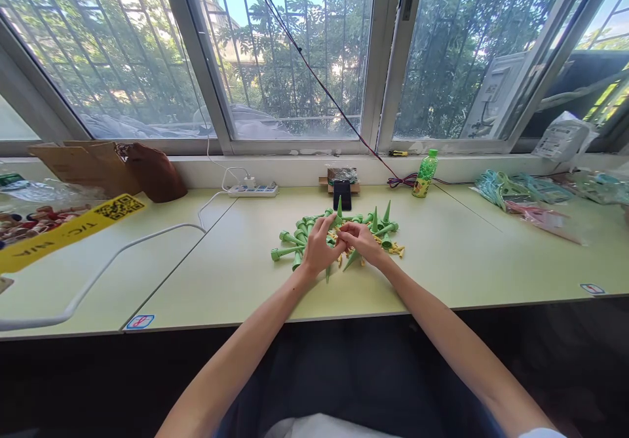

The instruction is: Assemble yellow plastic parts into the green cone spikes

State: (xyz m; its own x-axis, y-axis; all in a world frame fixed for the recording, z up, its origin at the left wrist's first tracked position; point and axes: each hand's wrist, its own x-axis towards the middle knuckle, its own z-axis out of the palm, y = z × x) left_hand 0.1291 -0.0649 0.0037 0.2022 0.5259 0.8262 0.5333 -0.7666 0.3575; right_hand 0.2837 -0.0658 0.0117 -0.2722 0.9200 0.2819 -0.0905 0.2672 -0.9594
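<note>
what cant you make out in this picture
Head view, all of it:
What the left hand and right hand have at their fingertips: hidden by the hands themselves.
Yellow pieces: too small for detail.
Bottle label: too small to read.
Plastic bag: cut off by the left edge, partly covered by the yellow strip.

A black phone sits between a white power strip and a green bottle.
</note>
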